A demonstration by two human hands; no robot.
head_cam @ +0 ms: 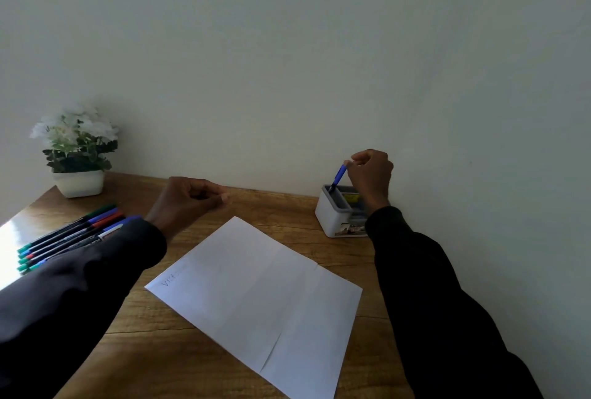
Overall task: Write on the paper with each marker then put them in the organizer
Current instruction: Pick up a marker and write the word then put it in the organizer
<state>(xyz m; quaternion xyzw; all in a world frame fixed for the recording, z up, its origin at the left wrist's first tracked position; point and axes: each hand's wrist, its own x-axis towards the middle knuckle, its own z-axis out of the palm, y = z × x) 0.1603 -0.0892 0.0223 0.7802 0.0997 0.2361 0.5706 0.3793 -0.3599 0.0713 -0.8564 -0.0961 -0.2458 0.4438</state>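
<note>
The right hand (371, 174) pinches the top end of a blue marker (338, 178) between thumb and fingertips. It is above the organizer (332, 216), which stands on the table (287, 203) just beyond the far right edge of the paper (256, 296). The marker is nearly upright and leans a little. Its lower end is already inside the organizer's rear left compartment and its upper end tilts toward the hand. Judging from this, the marker only has to drop along its own length, so the coming move looks like a simple release or a short push down.

The left hand (185, 203) hovers beyond the paper's far corner, fingers loosely curled and holding nothing that can be seen. It is much nearer than the right hand to the remaining markers (70, 235). These lie in a tight row left of the paper, and their long axes run from near left to far right. It is therefore the likelier hand for the next pick-up.

The left sleeve (96, 270) covers the near part of that row, so the count is uncertain. The right wrist hides the organizer's right side and its other compartments. Faint writing sits at the paper's left corner, too pale to read. A potted plant (78, 155) stands far left of the paper.
</note>
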